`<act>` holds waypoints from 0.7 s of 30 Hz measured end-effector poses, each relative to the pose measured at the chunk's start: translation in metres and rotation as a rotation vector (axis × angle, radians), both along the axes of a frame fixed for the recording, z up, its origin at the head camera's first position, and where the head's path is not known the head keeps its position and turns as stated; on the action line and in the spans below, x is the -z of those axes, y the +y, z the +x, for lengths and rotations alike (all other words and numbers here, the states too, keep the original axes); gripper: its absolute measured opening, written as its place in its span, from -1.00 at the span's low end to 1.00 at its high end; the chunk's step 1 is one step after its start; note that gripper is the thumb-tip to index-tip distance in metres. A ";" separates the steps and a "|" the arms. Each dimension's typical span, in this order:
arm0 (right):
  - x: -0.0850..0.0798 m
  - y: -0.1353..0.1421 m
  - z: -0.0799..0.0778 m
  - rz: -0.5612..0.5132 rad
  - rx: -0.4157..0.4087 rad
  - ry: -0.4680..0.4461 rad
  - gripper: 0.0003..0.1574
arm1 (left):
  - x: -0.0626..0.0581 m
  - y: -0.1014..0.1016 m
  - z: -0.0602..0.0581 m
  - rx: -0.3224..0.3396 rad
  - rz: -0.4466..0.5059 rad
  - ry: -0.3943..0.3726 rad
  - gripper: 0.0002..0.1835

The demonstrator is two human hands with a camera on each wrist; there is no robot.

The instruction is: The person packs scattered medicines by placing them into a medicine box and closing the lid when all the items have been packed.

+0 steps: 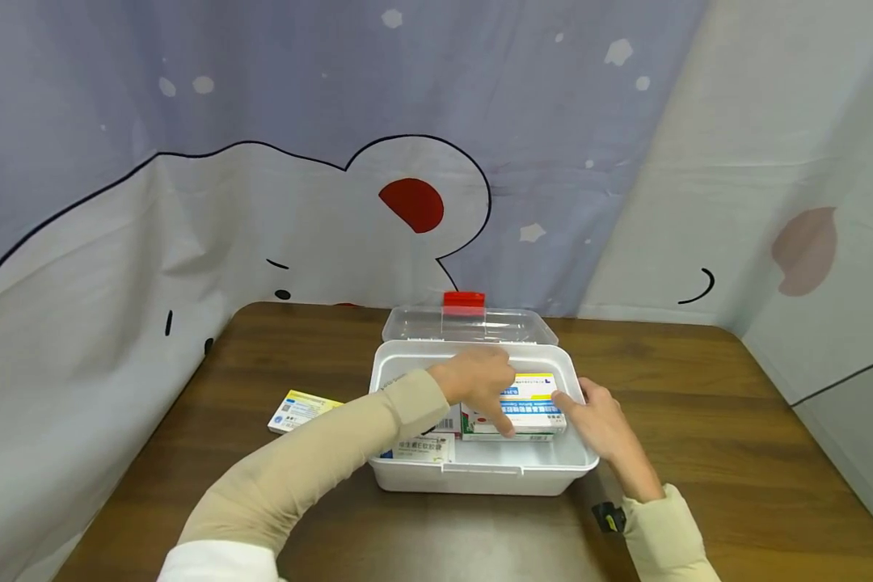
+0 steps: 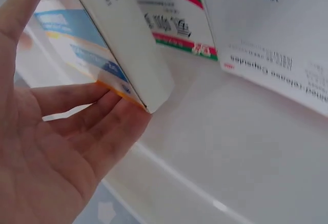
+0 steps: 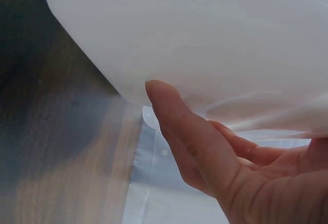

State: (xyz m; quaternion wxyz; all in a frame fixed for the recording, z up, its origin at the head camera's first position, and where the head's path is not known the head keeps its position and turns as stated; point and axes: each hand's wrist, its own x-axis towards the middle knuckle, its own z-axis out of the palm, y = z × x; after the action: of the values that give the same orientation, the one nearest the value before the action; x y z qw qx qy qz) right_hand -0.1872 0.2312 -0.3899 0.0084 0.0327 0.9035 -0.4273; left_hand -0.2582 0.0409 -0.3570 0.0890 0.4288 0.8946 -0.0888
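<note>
I see the left hand (image 1: 478,378) pinching the blue-and-white carton (image 1: 537,406) near its left end, right of frame centre – long axis left-to-right. The right hand (image 1: 598,416) clasps the tub's (image 1: 473,483) right rim – thumb perhaps touching the carton.

This looks like a curtained corner, whether of a home or a studio I cannot tell, because a brown wood-grained worktop (image 1: 706,428) stands against a blue-and-white cloth curtain (image 1: 553,153) printed with cartoon shapes.
</note>
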 end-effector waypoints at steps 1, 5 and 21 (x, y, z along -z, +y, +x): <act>0.000 0.000 0.000 0.001 0.001 0.000 -0.41 | 0.003 0.002 0.000 0.000 0.002 0.001 -0.36; 0.001 0.001 0.000 0.017 0.002 0.001 -0.40 | 0.011 0.005 0.001 -0.021 0.027 -0.016 -0.37; 0.001 0.000 0.000 0.015 0.018 0.017 -0.55 | 0.021 0.010 0.007 -0.043 -0.057 0.031 -0.42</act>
State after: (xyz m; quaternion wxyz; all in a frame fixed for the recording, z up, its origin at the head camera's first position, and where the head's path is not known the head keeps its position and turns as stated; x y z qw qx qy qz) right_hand -0.1868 0.2307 -0.3912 -0.0033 0.0370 0.9065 -0.4207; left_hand -0.2513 0.0510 -0.3783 0.0891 0.4051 0.9021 -0.1192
